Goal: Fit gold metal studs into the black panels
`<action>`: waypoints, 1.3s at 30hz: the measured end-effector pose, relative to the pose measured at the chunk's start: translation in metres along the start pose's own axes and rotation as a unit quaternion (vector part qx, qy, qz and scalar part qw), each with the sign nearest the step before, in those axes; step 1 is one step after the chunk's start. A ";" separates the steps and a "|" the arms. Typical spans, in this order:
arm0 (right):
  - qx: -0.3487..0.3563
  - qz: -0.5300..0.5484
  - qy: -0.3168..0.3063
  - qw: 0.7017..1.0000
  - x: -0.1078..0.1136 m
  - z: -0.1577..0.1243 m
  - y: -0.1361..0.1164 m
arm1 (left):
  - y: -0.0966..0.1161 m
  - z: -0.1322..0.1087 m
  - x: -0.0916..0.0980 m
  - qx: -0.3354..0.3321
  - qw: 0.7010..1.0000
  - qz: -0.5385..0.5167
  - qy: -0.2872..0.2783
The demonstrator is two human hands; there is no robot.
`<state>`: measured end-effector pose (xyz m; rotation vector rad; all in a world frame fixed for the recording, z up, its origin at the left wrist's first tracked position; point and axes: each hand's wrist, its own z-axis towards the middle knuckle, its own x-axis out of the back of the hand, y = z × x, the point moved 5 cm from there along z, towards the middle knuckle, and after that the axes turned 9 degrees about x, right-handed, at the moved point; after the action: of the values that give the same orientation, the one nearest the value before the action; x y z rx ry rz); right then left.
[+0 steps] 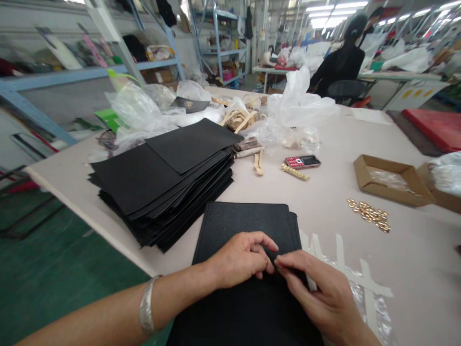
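Observation:
Black leather panels (248,218) with stitched edges lie stacked in front of me, running toward my body. Over their middle, my left hand (247,259) has its fingers curled in, with the thumb against the lower fingers. Close beside it, my right hand (320,283) pinches thumb and forefinger together at the right side of the panels. Whatever is between the fingers of either hand is too small or hidden to make out. A silver bracelet (147,305) circles my left wrist.
A tall pile of black sheets (137,178) stands at left. Gold metal rings (370,215), a cardboard tray (392,181), a red phone (302,161) and a gold strip (295,172) lie at right. White tape strips (367,281) cross clear plastic. Plastic bags (298,105) crowd the back; a person sits beyond.

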<state>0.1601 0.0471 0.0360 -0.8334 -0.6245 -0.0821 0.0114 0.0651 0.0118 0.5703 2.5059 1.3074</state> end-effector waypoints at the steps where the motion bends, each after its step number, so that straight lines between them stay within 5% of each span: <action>1: -0.039 0.008 0.020 0.999 0.004 -0.001 0.007 | 0.005 0.000 0.006 -0.005 0.999 0.034 0.013; 3: -0.108 0.029 0.052 0.992 0.008 -0.003 0.020 | 0.018 0.000 0.026 -0.036 0.981 0.169 0.091; 7: -0.194 0.076 0.060 0.976 0.002 -0.008 0.040 | 0.044 0.009 0.069 -0.076 0.873 0.409 0.252; 12: -0.185 0.086 0.027 0.979 -0.008 -0.006 0.041 | 0.052 0.029 0.095 -0.038 0.833 0.483 0.268; 22: -0.254 0.154 -0.009 0.955 -0.014 -0.007 0.039 | 0.066 0.025 0.080 -0.028 0.782 0.569 0.254; 29: -0.250 0.165 0.004 0.954 -0.022 -0.001 0.022 | 0.063 0.009 0.057 -0.007 0.807 0.564 0.177; 35: -0.310 0.182 -0.077 0.930 -0.043 -0.009 0.020 | 0.044 0.012 0.041 0.077 0.858 0.508 0.018; 39: -0.272 0.163 -0.108 0.942 -0.043 -0.008 0.013 | 0.025 0.011 0.035 0.160 0.891 0.420 -0.060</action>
<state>0.1325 0.0428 -0.0006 -1.4882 -0.6701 0.1490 -0.0097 0.1023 0.0246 1.9027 2.4398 0.9916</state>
